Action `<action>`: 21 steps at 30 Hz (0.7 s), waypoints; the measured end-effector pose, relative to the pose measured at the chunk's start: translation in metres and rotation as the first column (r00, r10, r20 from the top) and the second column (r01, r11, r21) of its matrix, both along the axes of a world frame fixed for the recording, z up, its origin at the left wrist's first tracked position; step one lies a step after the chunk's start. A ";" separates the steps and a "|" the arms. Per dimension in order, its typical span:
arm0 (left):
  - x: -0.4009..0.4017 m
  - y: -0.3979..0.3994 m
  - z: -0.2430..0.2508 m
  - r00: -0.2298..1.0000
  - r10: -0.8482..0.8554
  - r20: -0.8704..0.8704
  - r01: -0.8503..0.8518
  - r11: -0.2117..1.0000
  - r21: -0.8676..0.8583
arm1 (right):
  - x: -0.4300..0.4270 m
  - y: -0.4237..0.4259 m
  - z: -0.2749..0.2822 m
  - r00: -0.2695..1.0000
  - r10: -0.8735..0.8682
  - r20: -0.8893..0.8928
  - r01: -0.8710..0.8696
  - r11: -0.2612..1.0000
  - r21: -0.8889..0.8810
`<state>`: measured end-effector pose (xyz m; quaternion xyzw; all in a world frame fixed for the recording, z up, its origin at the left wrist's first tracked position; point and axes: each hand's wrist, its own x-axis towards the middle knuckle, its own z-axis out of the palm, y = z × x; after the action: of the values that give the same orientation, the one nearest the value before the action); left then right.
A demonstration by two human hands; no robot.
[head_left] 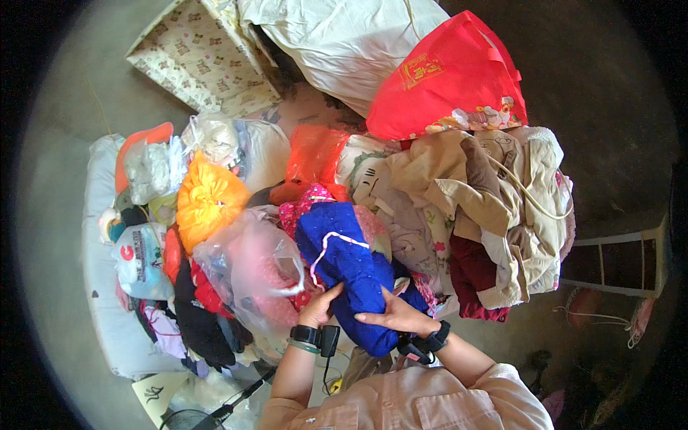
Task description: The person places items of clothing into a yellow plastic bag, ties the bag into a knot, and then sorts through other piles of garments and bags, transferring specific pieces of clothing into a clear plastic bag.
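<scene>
Both my hands hold a rolled bundle of bright blue fabric (pixel 352 285) close in front of my body. My left hand (pixel 318 309) grips its left side, thumb on top. On the right side, my right hand (pixel 402 314) has its thumb and fingers across the cloth. A pale pink-and-white cord (pixel 329 241) lies loosely curved over the blue fabric. Left of the bundle is a clear plastic bag (pixel 252 252) with pink contents. Red-pink patterned cloth (pixel 301 207) shows beyond the bundle's far end.
A knotted orange bag (pixel 210 201), a white printed bag (pixel 141 263) and dark clothes (pixel 201 306) lie to the left. Beige garments (pixel 484 188) are heaped at right. Behind them stand a red bag (pixel 457 80) and a bear-print box (pixel 199 59). A cable hangs near my left wrist.
</scene>
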<state>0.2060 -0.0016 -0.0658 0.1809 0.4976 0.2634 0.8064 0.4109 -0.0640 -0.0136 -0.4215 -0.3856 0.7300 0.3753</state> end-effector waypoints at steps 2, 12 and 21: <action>0.003 -0.012 -0.011 0.997 0.022 -0.079 -0.018 0.998 0.054 | 0.006 -0.008 -0.002 0.999 -0.046 -0.026 0.043 0.992 -0.115; 0.012 -0.053 -0.021 0.891 0.388 0.234 -0.432 0.883 0.181 | -0.040 -0.036 0.031 0.646 -0.270 0.714 -0.336 0.740 0.583; 0.003 -0.053 -0.023 0.951 0.263 0.163 -0.272 0.962 0.032 | -0.027 -0.040 0.031 0.715 -0.139 0.685 -0.414 0.706 0.574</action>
<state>0.2090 -0.0545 -0.0890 0.1124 0.4452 0.3971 0.7947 0.3837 -0.1041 0.0172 -0.4542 -0.7725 0.3488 0.2743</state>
